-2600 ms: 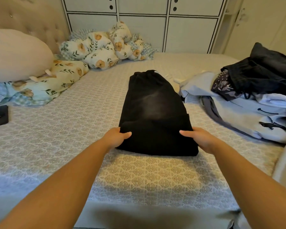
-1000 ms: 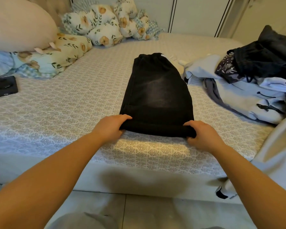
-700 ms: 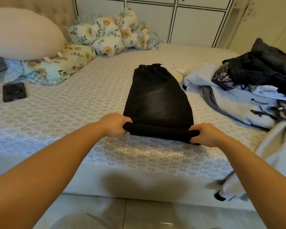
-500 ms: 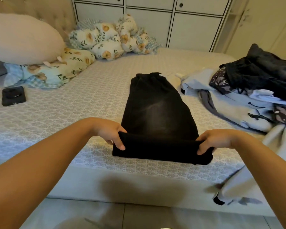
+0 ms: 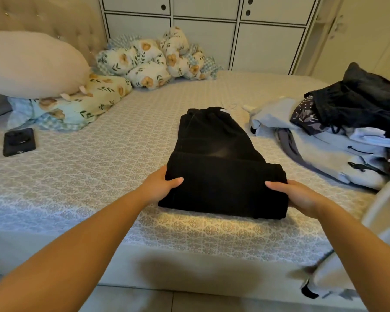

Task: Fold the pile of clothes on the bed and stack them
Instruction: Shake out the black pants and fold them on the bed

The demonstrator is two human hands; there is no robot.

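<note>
Black jeans point(image 5: 221, 167) lie on the patterned bed sheet point(image 5: 99, 167), their near end doubled over onto the rest. My left hand point(image 5: 161, 184) grips the left side of that folded layer, thumb on top. My right hand point(image 5: 295, 194) grips the right side the same way. An unfolded pile of clothes point(image 5: 338, 136) sits to the right: grey garments below, a patterned piece and black garments on top.
A black phone point(image 5: 19, 141) lies on the sheet at the left. Floral pillows point(image 5: 153, 61) and a big cream cushion point(image 5: 32, 64) fill the head of the bed. A white wardrobe point(image 5: 212, 30) stands behind. A grey garment point(image 5: 356, 255) hangs over the bed's right front edge.
Both hands took the near end of the jeans, lifted it and folded it away from me over the rest. The jeans now lie shorter and thicker.
</note>
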